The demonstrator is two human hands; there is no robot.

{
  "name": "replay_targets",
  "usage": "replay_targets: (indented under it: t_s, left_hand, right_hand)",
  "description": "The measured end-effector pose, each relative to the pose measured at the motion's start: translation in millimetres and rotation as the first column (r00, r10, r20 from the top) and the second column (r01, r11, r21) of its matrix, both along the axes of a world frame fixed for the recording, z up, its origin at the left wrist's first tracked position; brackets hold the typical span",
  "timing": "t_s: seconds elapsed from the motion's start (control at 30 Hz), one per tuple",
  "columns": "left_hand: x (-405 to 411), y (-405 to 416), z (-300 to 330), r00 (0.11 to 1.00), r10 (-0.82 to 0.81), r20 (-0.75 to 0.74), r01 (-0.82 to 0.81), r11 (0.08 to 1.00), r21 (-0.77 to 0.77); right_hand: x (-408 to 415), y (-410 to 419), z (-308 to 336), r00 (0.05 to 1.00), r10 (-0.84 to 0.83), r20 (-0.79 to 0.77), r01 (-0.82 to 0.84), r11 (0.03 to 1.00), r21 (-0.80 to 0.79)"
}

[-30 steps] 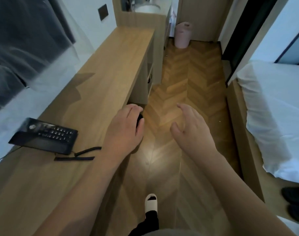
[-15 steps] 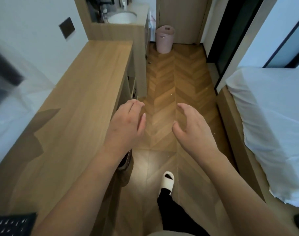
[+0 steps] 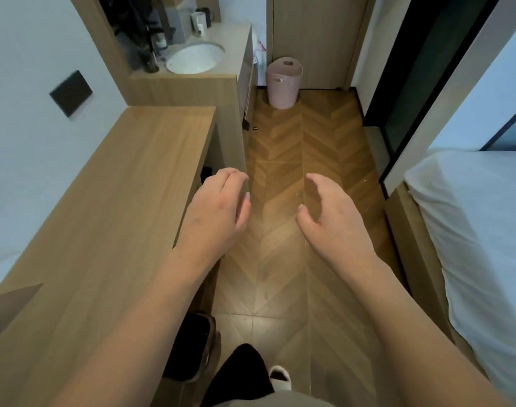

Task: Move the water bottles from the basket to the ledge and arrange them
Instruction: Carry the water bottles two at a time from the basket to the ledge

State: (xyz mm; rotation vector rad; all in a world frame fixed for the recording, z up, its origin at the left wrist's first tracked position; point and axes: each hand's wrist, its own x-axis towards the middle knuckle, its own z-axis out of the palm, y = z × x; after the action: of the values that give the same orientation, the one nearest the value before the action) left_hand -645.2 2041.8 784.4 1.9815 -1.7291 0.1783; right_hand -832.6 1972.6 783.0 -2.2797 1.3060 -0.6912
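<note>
Reaching forward with nothing held, the left hand (image 3: 214, 211) and right hand (image 3: 330, 214), fingers loosely curled, point toward the pink basket (image 3: 283, 82) standing far ahead, slightly nearer the right; no bottles show

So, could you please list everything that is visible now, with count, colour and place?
basket: one, pink, on the floor by the far door
sink: one, white, in the far counter
cups: two, one white and one dark, behind the sink
wooden ledge: one, light brown, along the left wall
wall panel: one, black, left wall
bed: one, white sheet, right
slipper: one, white, bottom centre
hands: left hand and right hand, both empty, over the floor
</note>
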Motion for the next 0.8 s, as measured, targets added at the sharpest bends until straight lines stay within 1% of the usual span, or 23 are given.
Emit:
replay_targets:
  t_s: [0.13, 0.33, 0.6, 0.8]
  left_hand:
    - [30.2, -77.3, -8.1, 1.000, 0.013, -0.028, -0.013, 1.000, -0.005]
    - [85.3, -211.4, -23.2, 0.998, -0.005, -0.056, 0.004, 1.000, -0.004]
    - [152.3, -391.2, -12.7, 0.996, -0.057, -0.063, 0.056, 0.998, -0.027]
    - [191.2, -498.2, -20.2, 0.997, -0.058, -0.058, 0.060, 0.998, 0.028]
  right_hand:
    - [25.5, -76.5, -5.8, 1.000, -0.001, 0.003, 0.001, 1.000, 0.023]
    - [83.6, -207.0, -11.4, 1.000, 0.007, 0.013, -0.007, 1.000, -0.002]
    - [149.3, -373.2, 4.5, 1.000, -0.028, -0.009, 0.028, 0.999, -0.030]
    - [181.4, -484.9, -6.4, 0.999, -0.027, -0.018, 0.027, 1.000, 0.004]
